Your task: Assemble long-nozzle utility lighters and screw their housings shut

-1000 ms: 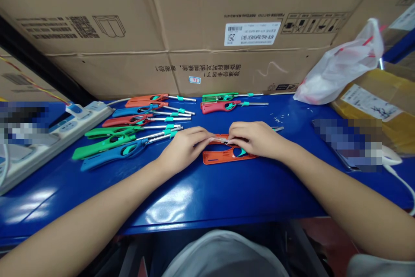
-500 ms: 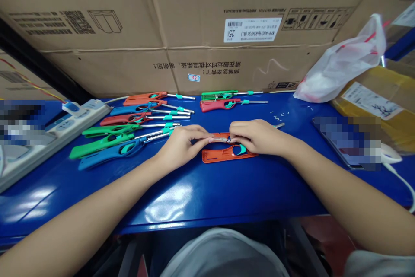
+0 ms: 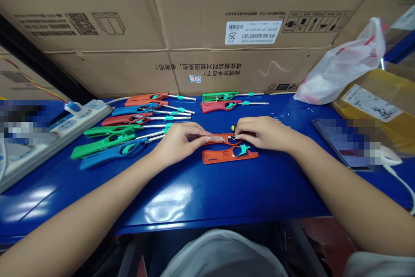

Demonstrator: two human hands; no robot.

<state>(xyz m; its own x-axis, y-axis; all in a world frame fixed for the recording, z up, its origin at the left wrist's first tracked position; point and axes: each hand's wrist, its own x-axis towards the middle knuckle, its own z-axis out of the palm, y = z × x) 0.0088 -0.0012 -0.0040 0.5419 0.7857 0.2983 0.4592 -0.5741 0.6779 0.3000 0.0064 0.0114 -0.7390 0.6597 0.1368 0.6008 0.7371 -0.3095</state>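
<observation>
An orange lighter half (image 3: 223, 138), with a clear inner part lying in it, rests on the blue table. My left hand (image 3: 183, 141) is closed on its left end, thumb and fingers at the edge. Over its right end is my right hand (image 3: 261, 132), fingers pinched near a small white-and-dark piece at the trigger opening; what they grip is hidden. A small yellow piece (image 3: 232, 128) shows by the right fingertips. Nearer me lies the other orange shell half (image 3: 218, 156), with a teal trigger (image 3: 244, 150) in its opening.
Several long-nosed lighters (image 3: 129, 117) lie in a row at left. A green lighter (image 3: 220, 95) and a red lighter (image 3: 220, 105) lie behind my hands. A power strip (image 3: 58, 138), plastic bag (image 3: 340, 65), taped box (image 3: 389, 95) and phone (image 3: 343, 143) flank them. A large carton (image 3: 194, 30) stands behind.
My right hand has moved slightly right and up from the lighter half, so the yellow piece and the nearer shell's right end now show. My left hand stays at the left end.
</observation>
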